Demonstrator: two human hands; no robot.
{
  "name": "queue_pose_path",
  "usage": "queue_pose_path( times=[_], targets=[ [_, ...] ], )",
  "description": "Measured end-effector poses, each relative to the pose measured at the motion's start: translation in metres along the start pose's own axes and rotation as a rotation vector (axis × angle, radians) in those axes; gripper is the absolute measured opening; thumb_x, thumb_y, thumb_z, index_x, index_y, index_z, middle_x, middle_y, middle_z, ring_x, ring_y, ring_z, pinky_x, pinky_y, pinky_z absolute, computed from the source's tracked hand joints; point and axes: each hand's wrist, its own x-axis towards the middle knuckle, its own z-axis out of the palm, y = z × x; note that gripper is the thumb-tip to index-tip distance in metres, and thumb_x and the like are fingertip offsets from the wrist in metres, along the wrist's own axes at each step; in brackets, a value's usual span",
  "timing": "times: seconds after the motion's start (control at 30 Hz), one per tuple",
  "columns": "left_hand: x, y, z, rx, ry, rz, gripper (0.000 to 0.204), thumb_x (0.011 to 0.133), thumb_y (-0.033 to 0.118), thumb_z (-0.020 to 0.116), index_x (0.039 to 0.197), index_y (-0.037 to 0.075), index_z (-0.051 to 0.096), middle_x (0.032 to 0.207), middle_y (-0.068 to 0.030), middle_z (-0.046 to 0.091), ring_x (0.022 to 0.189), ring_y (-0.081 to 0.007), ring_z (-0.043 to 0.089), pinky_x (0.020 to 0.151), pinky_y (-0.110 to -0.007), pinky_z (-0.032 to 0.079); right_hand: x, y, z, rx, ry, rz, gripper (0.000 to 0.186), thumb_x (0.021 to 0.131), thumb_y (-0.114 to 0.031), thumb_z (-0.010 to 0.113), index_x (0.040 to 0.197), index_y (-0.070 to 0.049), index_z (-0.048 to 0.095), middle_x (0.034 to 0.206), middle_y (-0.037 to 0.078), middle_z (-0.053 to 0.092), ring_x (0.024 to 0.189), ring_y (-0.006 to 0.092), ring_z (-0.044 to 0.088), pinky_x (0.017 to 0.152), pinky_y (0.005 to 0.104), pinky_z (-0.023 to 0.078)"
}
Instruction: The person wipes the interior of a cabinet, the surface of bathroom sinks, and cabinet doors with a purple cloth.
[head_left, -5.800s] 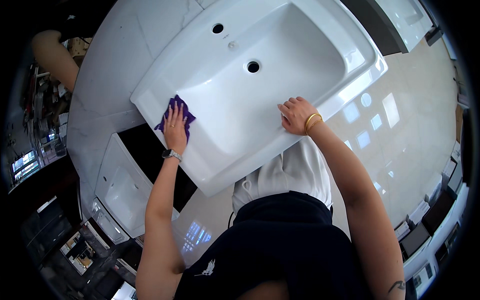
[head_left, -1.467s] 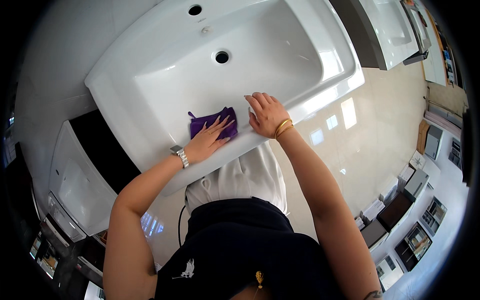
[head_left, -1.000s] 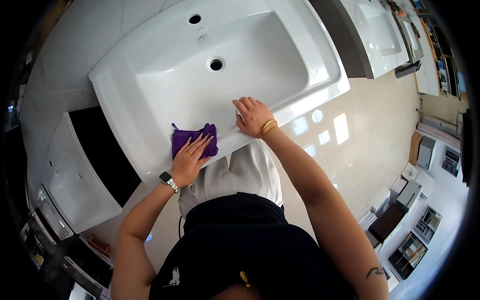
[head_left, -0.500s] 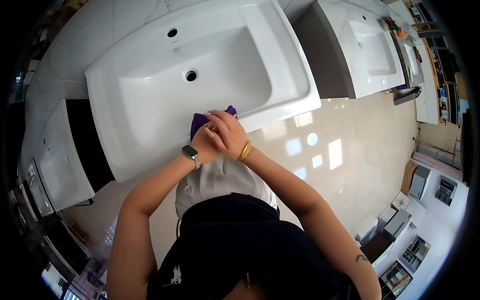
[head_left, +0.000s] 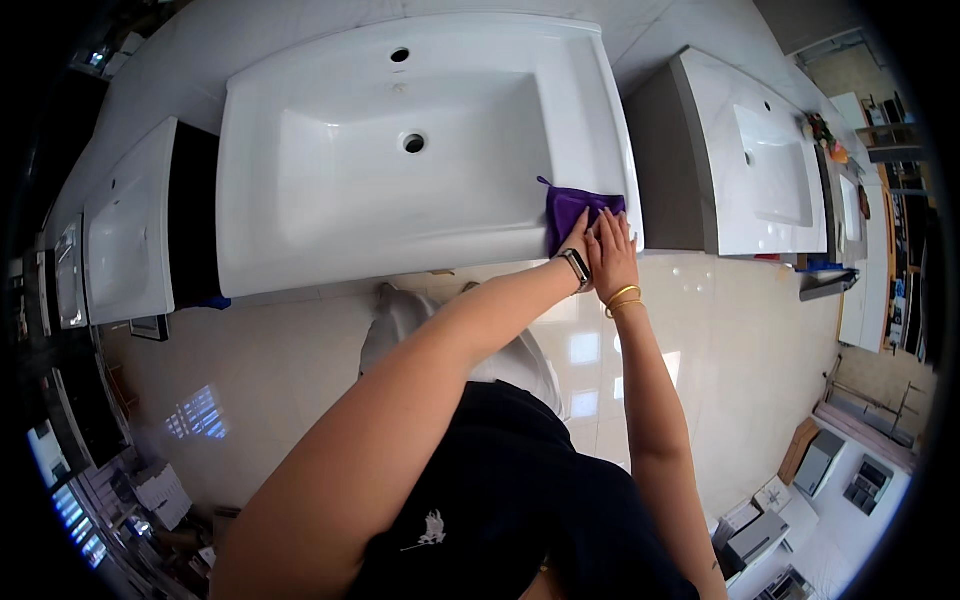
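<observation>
A purple cloth [head_left: 568, 212] with a small loop lies over the front right corner of a white washbasin [head_left: 390, 235]. My left hand [head_left: 580, 240] is on the cloth's near part, pressing it to the rim. Some of its fingers are hidden beside and under the right hand. My right hand [head_left: 615, 255] lies against the left one, fingers stretched out flat with their tips over the cloth. A watch [head_left: 574, 268] is on my left wrist, and gold bangles [head_left: 623, 298] are on my right. The basin's drain hole [head_left: 414, 143] and tap hole [head_left: 400, 55] are uncovered.
To the right stands another white basin [head_left: 735, 215] on a grey cabinet [head_left: 663, 160]. A further basin [head_left: 128, 240] is on the left. Marble-look wall panels [head_left: 480, 8] rise behind. Shiny beige floor tiles [head_left: 290, 400] spread below, and boxes and display goods line the sides.
Both hands have slid the purple cloth rightward, from the middle of the basin's front edge to its right corner. My left arm now reaches across my body, and the view has shifted.
</observation>
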Motion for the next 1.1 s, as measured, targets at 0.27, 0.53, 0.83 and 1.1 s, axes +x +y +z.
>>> queue_pose_path(
  times=[0.27, 0.53, 0.83, 1.1],
  targets=[
    [-0.053, -0.028, -0.015, -0.070, 0.018, -0.041, 0.070, 0.092, 0.042, 0.043, 0.151, 0.010, 0.024, 0.156, -0.0157, 0.025, 0.144, -0.0352, 0.020, 0.112, -0.062, 0.013, 0.001, -0.059, 0.017, -0.098, -0.162, 0.023, 0.059, 0.100, -0.043, 0.031, 0.149, -0.011, 0.029, 0.154, 0.013, 0.029, 0.147, 0.0361, 0.012, 0.117, 0.0542, 0.011],
    [-0.185, -0.091, -0.026, -0.074, 0.062, -0.241, 0.069, 0.093, 0.042, 0.043, 0.151, 0.010, 0.025, 0.156, -0.0153, 0.025, 0.144, -0.0344, 0.020, 0.113, -0.060, 0.014, -0.005, -0.180, 0.070, -0.121, -0.194, -0.280, 0.061, 0.098, -0.046, 0.034, 0.147, -0.010, 0.032, 0.149, 0.015, 0.033, 0.143, 0.0403, 0.018, 0.113, 0.0622, 0.009],
    [-0.358, -0.173, -0.043, -0.019, 0.110, -0.486, 0.068, 0.093, 0.041, 0.042, 0.151, 0.010, 0.025, 0.156, -0.0149, 0.026, 0.144, -0.0334, 0.020, 0.113, -0.057, 0.014, -0.027, -0.355, 0.126, -0.069, -0.149, -0.512, 0.064, 0.095, -0.047, 0.038, 0.147, -0.011, 0.034, 0.150, 0.018, 0.033, 0.140, 0.0433, 0.024, 0.110, 0.0664, 0.012],
    [-0.484, -0.231, -0.063, 0.071, 0.149, -0.644, 0.067, 0.094, 0.040, 0.042, 0.151, 0.010, 0.026, 0.156, -0.0145, 0.026, 0.145, -0.0326, 0.021, 0.114, -0.055, 0.015, -0.056, -0.490, 0.157, -0.030, -0.201, -0.576, 0.066, 0.096, -0.049, 0.036, 0.150, -0.013, 0.030, 0.157, 0.015, 0.023, 0.146, 0.0414, 0.008, 0.110, 0.0685, 0.007]
  ],
)
